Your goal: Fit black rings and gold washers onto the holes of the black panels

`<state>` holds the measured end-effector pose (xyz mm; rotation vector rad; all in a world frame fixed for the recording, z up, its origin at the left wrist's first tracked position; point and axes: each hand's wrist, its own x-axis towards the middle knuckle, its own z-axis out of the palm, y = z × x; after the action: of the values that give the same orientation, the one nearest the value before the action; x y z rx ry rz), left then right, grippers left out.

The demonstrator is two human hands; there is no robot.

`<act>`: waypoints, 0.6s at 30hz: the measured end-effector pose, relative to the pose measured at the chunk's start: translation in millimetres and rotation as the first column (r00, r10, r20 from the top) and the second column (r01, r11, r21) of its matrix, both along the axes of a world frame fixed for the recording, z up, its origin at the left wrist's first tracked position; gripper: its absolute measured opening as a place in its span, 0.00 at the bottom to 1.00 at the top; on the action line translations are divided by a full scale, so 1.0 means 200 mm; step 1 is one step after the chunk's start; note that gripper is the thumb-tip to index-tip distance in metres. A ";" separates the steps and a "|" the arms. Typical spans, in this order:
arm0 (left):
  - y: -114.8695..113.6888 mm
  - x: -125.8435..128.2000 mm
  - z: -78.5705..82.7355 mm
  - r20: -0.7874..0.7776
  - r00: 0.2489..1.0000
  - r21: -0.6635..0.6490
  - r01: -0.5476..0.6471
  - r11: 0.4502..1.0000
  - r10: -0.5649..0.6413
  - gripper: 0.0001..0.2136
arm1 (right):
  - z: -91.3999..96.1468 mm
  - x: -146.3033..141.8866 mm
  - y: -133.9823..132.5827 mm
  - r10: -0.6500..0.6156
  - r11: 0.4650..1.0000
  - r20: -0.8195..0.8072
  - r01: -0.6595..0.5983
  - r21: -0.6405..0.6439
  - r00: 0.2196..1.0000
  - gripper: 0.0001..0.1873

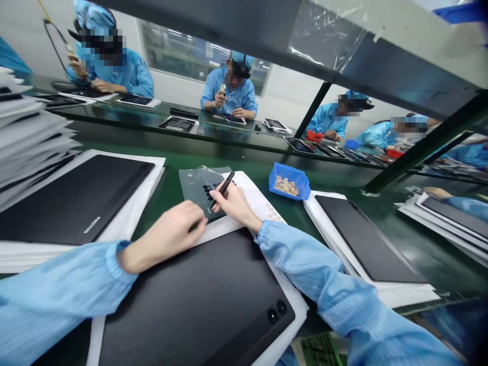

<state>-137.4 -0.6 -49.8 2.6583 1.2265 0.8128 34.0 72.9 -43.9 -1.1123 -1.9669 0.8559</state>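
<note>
Fingers of the right hand pinch a slim black pen-shaped tool, its tip angled down toward a clear plastic bag holding small round black pads. The left hand lies curled just left of the right, its fingertips at the bag's lower edge; whether it grips anything there is hidden. The hands are close together but not touching. Directly below them, under blue cleanroom sleeves, a black tablet lies on a white sheet, with two round camera rings near its corner. Just beyond the right hand, small brass-coloured rings lie on white paper, and farther on a blue plastic bin holds a heap of similar rings. Right of the hands rests a second black tablet on white backing. Left of them lies a third black tablet, beside a tall stack of flat black-and-white sheets. All of this sits on a green tabletop. Well beyond the hands, co-workers in blue gowns sit bent over tablets at a facing bench.
</note>
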 end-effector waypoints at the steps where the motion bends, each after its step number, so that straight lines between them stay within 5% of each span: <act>1: 0.05 -0.04 -0.01 0.018 0.998 0.001 -0.068 0.998 0.068 0.14 | -0.02 -0.01 0.01 0.007 1.000 0.029 -0.007 0.019 1.000 0.07; 4: 0.15 -0.11 -0.03 0.026 0.993 -0.029 -0.113 0.993 0.114 0.13 | -0.04 -0.02 0.02 0.023 0.999 0.081 -0.027 0.047 0.996 0.08; 8: 0.17 -0.10 -0.07 -0.031 1.000 -0.077 -0.004 0.997 0.002 0.15 | 0.02 0.04 -0.01 0.006 0.996 0.103 -0.015 0.088 0.995 0.08; 13: 0.15 -0.08 -0.11 -0.115 0.992 -0.116 0.040 0.992 -0.053 0.17 | 0.13 0.24 -0.13 -0.053 0.986 0.174 0.024 0.165 0.983 0.15; 18: 0.17 -0.09 -0.09 -0.140 0.987 -0.132 0.056 0.990 -0.075 0.16 | 0.13 0.45 -0.20 -0.065 0.996 0.330 0.041 0.081 0.942 0.17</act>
<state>-155.8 33.8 -67.1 2.6764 1.1709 0.5211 123.1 32.4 -17.1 -1.3295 -2.2095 0.5899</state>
